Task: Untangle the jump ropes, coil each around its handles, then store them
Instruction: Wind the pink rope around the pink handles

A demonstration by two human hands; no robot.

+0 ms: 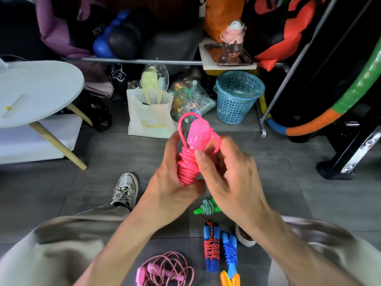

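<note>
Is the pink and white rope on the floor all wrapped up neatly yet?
No, the pink and white rope lies in a loose tangle around its pink handles on the floor.

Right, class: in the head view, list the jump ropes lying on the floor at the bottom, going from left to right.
Loose pink-handled rope → red rope coiled on blue handles → blue rope coiled on blue handles. The green-handled rope lies farther off, above these.

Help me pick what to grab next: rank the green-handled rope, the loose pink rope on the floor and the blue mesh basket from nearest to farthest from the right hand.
From the right hand:
1. Green-handled rope, coiled on the floor just below it.
2. Loose pink rope, lower left by the knees.
3. Blue mesh basket, far ahead under the shelf.
</note>
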